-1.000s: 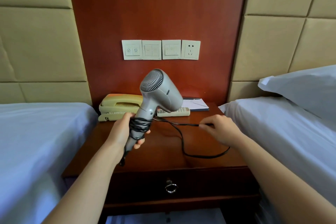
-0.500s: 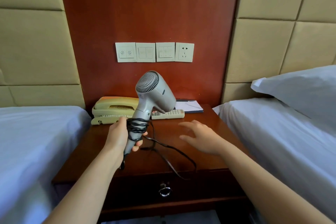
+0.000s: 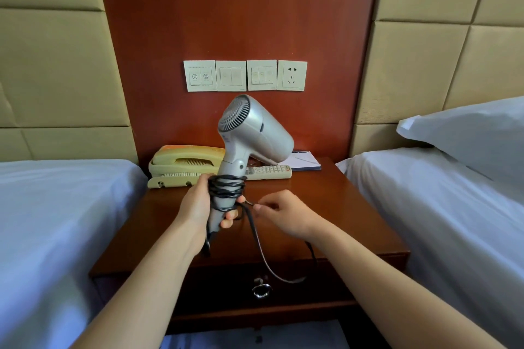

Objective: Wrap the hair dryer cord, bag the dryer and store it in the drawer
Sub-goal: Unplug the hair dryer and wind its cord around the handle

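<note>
The silver hair dryer point(image 3: 255, 133) is held upright above the nightstand point(image 3: 340, 207), its handle clasped in the curled fingers of the left hand point(image 3: 198, 204), while the black cord point(image 3: 226, 187), partly wound just above those fingers, is pinched beside them by the right hand point(image 3: 286, 214).

Single head-worn wide-angle camera; faces forward and slightly downward, square to the wooden wall panel point(image 3: 235, 8); close range, the hair dryer point(image 3: 255, 133) central above the nightstand point(image 3: 354, 221); left bed point(image 3: 56, 221) and right bed point(image 3: 439, 221) at the frame sides.
</note>
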Demonstrator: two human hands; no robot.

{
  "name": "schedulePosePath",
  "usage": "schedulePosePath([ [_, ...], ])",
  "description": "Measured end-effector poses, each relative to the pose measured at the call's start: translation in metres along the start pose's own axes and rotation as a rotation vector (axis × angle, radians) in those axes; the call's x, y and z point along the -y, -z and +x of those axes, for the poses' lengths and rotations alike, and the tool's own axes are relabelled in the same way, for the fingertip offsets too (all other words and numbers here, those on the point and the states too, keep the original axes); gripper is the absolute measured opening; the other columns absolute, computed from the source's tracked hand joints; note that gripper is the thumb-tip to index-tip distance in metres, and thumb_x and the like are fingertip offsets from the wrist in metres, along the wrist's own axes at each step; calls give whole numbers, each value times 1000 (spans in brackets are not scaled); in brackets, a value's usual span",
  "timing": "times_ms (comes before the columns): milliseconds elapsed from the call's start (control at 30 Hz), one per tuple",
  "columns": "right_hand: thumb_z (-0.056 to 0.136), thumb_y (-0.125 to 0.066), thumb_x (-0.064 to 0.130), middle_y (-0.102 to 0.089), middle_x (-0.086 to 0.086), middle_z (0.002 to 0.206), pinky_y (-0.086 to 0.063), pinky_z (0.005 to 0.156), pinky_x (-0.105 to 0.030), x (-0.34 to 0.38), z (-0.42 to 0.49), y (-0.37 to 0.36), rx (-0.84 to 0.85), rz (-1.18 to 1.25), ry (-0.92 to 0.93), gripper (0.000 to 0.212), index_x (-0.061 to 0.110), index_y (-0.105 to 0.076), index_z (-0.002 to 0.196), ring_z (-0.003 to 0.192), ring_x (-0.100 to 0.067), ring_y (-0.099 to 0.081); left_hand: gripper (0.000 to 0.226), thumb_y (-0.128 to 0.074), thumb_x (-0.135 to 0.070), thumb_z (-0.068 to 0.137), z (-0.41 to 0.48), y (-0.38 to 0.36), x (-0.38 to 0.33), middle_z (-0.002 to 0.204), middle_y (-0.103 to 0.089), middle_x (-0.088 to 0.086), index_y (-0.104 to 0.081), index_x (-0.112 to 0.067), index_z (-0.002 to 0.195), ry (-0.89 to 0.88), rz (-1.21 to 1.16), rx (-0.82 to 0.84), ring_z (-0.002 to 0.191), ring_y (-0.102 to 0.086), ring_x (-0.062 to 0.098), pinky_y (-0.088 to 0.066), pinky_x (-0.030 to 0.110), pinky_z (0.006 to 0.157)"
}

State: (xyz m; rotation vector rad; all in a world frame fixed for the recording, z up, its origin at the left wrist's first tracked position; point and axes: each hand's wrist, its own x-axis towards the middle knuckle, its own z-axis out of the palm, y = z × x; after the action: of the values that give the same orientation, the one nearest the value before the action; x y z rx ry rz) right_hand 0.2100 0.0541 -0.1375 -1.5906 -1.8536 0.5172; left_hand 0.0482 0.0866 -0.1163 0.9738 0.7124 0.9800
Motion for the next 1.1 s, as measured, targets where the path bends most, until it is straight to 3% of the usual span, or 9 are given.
schedulePosePath([
  [67, 91, -56, 26, -55, -2, 63, -33, 54, -23, 2, 2, 6, -58, -14, 20, 28, 20, -64, 65, 58, -12, -44, 55, -25, -39, 99, 2, 6, 0, 50, -56, 11, -58, 1, 81, 9, 4, -22, 26, -37, 16, -28, 12, 30],
  [167, 91, -57, 26, -44, 7, 48, -29, 45, -19, 3, 2, 14, -30, 62, -21, 33, 22, -59, 58, 42, -6, -34, 55, -40, -52, 93, 2, 13, 2, 59, -58, 10, -62, -3, 87, -8, 78, -89, 31, -40, 14, -30, 16, 29],
  [333, 95, -51, 17, -30, 13, 36, -24, 39, -20, 6, -8, 28, 110, 326, -95, 24, 10, -66, 77, 34, -5, -26, 43, -63, -47, 83, 3, 25, 2, 63, -61, 8, -64, -4, 87, -29, 124, -204, 35, -45, 12, -33, 17, 30],
  [400, 94, -52, 18, -40, 10, 39, -29, 40, -23, 15, -13, 36, 123, 186, -14, 21, 11, -69, 84, 37, -6, -33, 45, -65, -48, 82, 6, 29, 0, 61, -62, 8, -64, -4, 83, -19, 119, -257, 34, -46, 12, -33, 17, 31],
  [500, 91, -55, 21, -67, -8, 71, -42, 61, -33, 30, -18, 39, 41, -201, 183, 20, 9, -71, 85, 63, -19, -55, 46, -65, -48, 82, 9, 30, 0, 64, -61, 10, -64, -2, 80, -62, 206, -360, 36, -46, 14, -32, 17, 33],
  [633, 94, -50, 23, -62, -9, 71, -43, 64, -40, 42, -23, 39, -43, -466, 336, 27, 4, -62, 78, 65, -23, -51, 51, -62, -50, 84, 10, 23, 4, 63, -60, 11, -64, 1, 81, -99, 293, -412, 41, -45, 17, -31, 19, 35],
  [833, 94, -48, 30, -67, -6, 81, -44, 63, -40, 51, -24, 31, -141, -555, 476, 25, 11, -62, 85, 77, -27, -59, 57, -58, -57, 80, 12, 15, 11, 68, -66, 10, -67, -1, 85, -169, 552, -459, 39, -52, 16, -35, 21, 35],
  [1000, 91, -52, 25, -61, 0, 69, -41, 62, -39, 49, -22, 33, -245, -404, 410, 22, 10, -60, 77, 67, -23, -55, 54, -51, -64, 80, 12, 13, 14, 73, -67, 10, -56, -12, 67, -253, 912, -411, 62, -65, 29, -54, 35, 63],
  [1100, 91, -55, 20, -55, 9, 59, -37, 59, -18, 46, -19, 41, -292, -282, 322, 19, 14, -58, 73, 58, -8, -50, 58, -36, -66, 85, 10, 11, 12, 77, -63, 10, -49, -12, 69, -292, 1024, -368, 71, -66, 34, -57, 44, 74],
])
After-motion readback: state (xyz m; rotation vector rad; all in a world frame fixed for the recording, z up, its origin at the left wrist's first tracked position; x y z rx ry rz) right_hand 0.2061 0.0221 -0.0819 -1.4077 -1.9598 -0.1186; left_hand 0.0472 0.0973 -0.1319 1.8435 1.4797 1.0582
